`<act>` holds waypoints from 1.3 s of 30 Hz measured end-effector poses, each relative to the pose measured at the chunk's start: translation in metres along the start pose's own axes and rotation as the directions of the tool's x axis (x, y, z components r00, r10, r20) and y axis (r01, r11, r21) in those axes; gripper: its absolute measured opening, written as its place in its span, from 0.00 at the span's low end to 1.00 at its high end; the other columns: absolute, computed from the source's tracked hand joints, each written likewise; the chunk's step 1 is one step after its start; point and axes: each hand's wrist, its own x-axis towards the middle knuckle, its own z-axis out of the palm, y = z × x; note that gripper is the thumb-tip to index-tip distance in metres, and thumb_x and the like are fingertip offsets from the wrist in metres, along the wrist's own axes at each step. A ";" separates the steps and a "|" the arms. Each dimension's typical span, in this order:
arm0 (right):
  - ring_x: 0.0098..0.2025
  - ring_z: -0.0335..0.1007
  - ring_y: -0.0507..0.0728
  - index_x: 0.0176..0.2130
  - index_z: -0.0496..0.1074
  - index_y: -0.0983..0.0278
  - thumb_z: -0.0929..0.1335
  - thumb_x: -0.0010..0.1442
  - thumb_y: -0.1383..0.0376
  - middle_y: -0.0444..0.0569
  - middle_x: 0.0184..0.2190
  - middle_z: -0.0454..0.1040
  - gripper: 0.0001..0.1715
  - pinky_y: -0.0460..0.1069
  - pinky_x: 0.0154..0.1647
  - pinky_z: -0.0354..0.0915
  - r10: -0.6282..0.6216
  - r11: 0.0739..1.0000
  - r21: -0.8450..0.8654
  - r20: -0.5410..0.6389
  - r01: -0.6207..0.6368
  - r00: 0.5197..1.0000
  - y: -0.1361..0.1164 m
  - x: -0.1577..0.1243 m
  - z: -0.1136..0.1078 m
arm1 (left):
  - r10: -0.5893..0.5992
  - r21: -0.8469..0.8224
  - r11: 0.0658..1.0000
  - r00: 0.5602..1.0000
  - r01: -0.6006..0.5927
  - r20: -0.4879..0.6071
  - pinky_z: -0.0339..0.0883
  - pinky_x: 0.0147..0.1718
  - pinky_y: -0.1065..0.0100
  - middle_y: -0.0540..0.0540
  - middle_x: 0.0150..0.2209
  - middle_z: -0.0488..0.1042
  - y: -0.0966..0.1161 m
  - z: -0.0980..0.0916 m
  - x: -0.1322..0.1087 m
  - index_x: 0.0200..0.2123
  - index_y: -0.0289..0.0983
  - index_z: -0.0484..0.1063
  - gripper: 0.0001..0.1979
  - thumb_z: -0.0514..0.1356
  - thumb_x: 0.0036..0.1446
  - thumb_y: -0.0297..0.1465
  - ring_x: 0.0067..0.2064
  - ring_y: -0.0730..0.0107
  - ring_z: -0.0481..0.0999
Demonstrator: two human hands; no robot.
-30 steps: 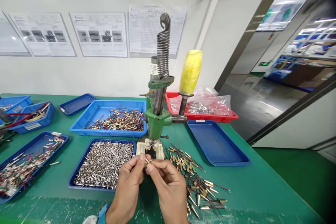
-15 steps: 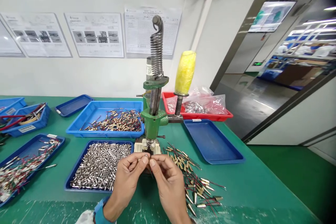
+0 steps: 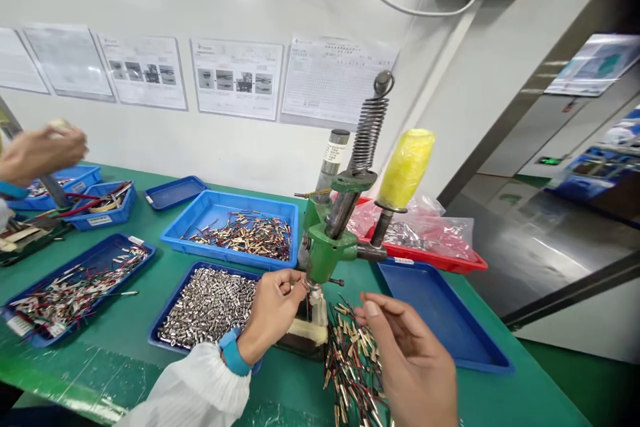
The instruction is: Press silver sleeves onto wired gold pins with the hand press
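Hands, previously together before green press (image 3: 327, 250), now apart. Left hand (image 3: 274, 307): fingertips at press's lower end, grip cannot be told. Right hand (image 3: 413, 357): half-curled above wired brass pieces (image 3: 345, 373) beside press, contents unclear. Co-worker's hand (image 3: 45, 152) newly visible, far left.

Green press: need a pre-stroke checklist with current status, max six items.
1. Left hand clear of the green press: not ok, fingertips are right at the lower end of its head.
2. Part seated properly: cannot tell, the left fingers hide the spot.
3. Yellow handle unobstructed: ok, raised, no hand on it.
4. Right hand clear of the press: ok, apart from it, by the loose wired parts.
5. Metal sleeves stocked: ok, plenty in their tray.
6. Co-worker's hand clear: ok, far off to the left.
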 end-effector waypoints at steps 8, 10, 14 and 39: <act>0.45 0.74 0.58 0.58 0.69 0.61 0.71 0.58 0.60 0.55 0.53 0.72 0.28 0.57 0.46 0.74 -0.606 0.785 -0.254 -0.122 0.566 0.786 -0.109 0.099 0.015 | 0.159 0.184 0.971 0.987 -0.150 -0.033 0.49 0.22 0.71 0.52 0.21 0.64 -0.015 -0.001 -0.014 0.39 0.31 0.82 0.19 0.61 0.60 0.42 0.22 0.74 0.56; 0.47 0.74 0.59 0.59 0.67 0.61 0.71 0.58 0.64 0.54 0.56 0.72 0.30 0.59 0.49 0.72 -0.635 0.742 -0.310 -0.039 0.595 0.771 -0.132 0.124 0.021 | 0.179 0.242 0.956 0.984 -0.168 -0.024 0.46 0.22 0.70 0.53 0.21 0.62 -0.014 -0.001 -0.014 0.40 0.31 0.81 0.18 0.59 0.61 0.41 0.22 0.75 0.54; 0.43 0.75 0.60 0.53 0.70 0.58 0.70 0.58 0.68 0.49 0.49 0.76 0.22 0.61 0.50 0.71 -0.626 0.734 -0.340 0.001 0.589 0.780 -0.147 0.122 0.023 | 0.204 0.335 0.924 0.979 -0.185 -0.022 0.42 0.21 0.69 0.54 0.19 0.57 -0.013 -0.001 -0.014 0.40 0.31 0.81 0.18 0.58 0.63 0.39 0.22 0.75 0.50; 0.41 0.78 0.61 0.49 0.74 0.61 0.72 0.52 0.45 0.54 0.45 0.79 0.32 0.54 0.42 0.75 -0.046 0.974 -0.220 0.031 0.052 0.998 0.026 0.043 -0.040 | -0.165 -0.701 0.706 0.986 0.102 -0.022 0.40 0.19 0.76 0.60 0.20 0.46 -0.001 -0.018 -0.013 0.40 0.32 0.79 0.20 0.74 0.48 0.38 0.22 0.81 0.40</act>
